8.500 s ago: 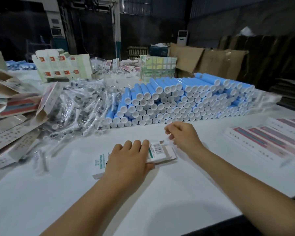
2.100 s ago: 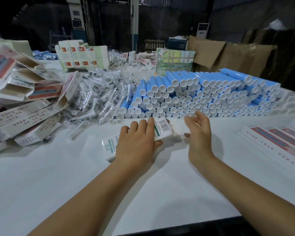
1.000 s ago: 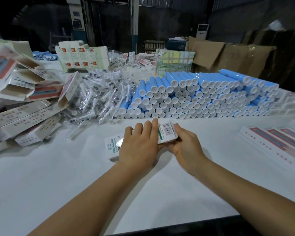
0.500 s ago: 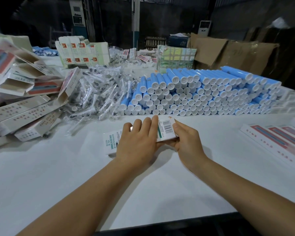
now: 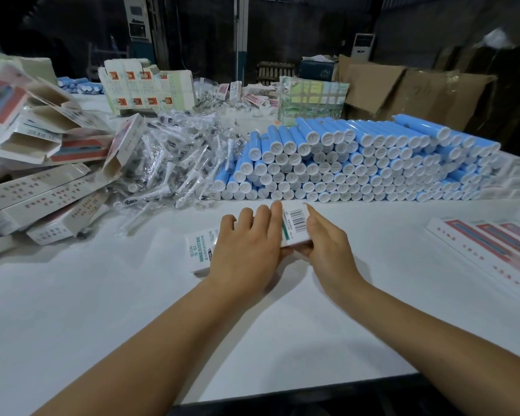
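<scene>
The left hand (image 5: 246, 247) lies flat, fingers straight and close together, pressing down on the middle of the white box (image 5: 294, 226). The box rests on the white table (image 5: 132, 325), its printed end showing left of the grip. The right hand (image 5: 327, 250) holds the barcode end between thumb and fingers. Left of the grip are open cartons (image 5: 42, 175), then bagged brush heads (image 5: 168, 166). Just beyond it are stacked blue tubes (image 5: 357, 163), and to its right flat boxes (image 5: 493, 250). Cardboard sheets (image 5: 403, 91) lean in the dark hall behind.
</scene>
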`<move>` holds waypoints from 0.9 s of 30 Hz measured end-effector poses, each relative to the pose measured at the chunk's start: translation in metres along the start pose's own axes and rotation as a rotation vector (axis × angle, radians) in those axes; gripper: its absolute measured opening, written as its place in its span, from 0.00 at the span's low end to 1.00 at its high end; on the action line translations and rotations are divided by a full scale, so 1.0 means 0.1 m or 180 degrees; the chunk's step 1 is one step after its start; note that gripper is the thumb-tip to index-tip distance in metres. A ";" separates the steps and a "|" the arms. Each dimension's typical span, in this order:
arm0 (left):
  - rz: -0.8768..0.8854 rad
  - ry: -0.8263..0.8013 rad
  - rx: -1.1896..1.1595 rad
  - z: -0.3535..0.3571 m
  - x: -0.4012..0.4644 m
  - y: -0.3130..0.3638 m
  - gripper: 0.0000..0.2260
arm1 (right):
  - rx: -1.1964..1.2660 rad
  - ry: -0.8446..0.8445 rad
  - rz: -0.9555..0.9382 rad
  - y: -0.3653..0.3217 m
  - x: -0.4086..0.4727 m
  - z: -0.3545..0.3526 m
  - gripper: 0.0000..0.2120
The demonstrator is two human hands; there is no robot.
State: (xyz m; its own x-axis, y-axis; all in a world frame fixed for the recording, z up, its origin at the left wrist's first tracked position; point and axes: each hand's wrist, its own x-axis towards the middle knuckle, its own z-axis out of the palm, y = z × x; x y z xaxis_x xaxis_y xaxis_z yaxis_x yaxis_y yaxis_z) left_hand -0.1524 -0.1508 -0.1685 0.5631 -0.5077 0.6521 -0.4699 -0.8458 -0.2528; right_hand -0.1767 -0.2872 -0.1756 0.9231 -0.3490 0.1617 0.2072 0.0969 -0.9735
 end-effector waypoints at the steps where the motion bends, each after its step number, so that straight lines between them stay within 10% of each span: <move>1: -0.0043 -0.0024 -0.0014 0.00 0.01 0.00 0.31 | -0.0026 -0.0045 -0.0017 -0.01 0.00 0.01 0.16; 13: -0.0162 -0.0084 -0.0073 0.06 0.03 0.02 0.36 | -0.1737 0.0069 -0.0926 -0.02 -0.11 0.03 0.14; 27: -0.0117 -0.0065 -0.0352 0.09 0.02 -0.01 0.38 | -0.0445 -0.0231 -0.0094 -0.01 -0.03 0.04 0.21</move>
State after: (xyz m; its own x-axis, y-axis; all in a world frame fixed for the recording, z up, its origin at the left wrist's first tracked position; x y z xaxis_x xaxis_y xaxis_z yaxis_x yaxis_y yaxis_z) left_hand -0.1450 -0.1522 -0.1732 0.5946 -0.4808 0.6444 -0.5202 -0.8412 -0.1477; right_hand -0.1784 -0.2825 -0.1748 0.9393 -0.2810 0.1969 0.1921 -0.0447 -0.9804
